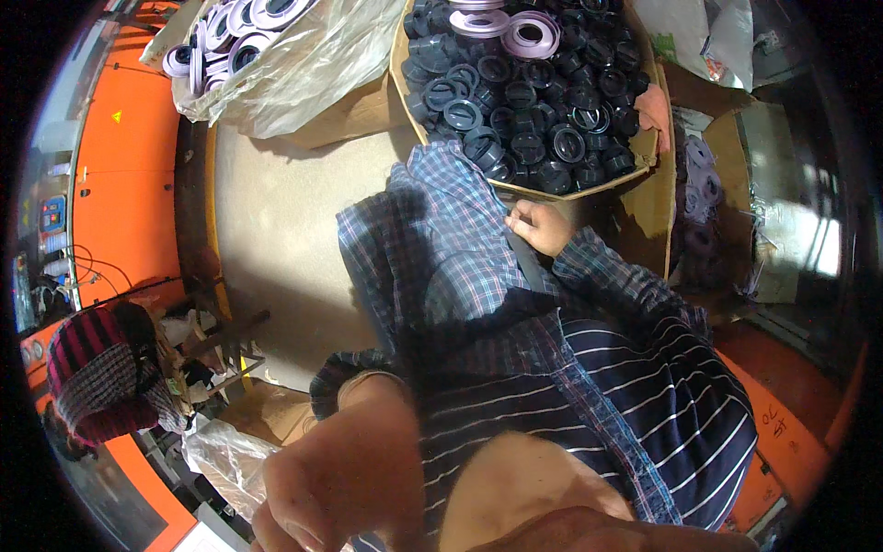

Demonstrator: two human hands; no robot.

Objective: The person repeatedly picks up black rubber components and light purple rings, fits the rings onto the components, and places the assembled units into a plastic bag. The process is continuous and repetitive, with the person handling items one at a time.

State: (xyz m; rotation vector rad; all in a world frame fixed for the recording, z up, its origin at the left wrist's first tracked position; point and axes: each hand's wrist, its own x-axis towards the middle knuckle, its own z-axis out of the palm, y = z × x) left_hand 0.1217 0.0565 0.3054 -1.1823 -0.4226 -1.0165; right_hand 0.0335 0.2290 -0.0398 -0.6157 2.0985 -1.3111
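Observation:
My right hand [544,227] is closed at the edge of a blue plaid shirt [441,221], which spreads over my lap; a dark strap-like strip [526,262] runs just below the fingers. Close to the camera, at the lower left, my left hand [340,474] is raised with curled fingers. Its fingertips are cut off by the lower edge, so what they hold, if anything, is hidden. Beyond my right hand stands a cardboard box [589,190] heaped with round black plastic caps [529,147]. Two pale purple rings [532,35] lie on top of the caps.
A plastic-lined box [303,69] of purple rings stands at the far left. Another carton [731,175] with purple parts is at the right. Orange machine cabinets [129,175] line the left side, near a striped knitted hat [101,377] and a clear plastic bag [225,460].

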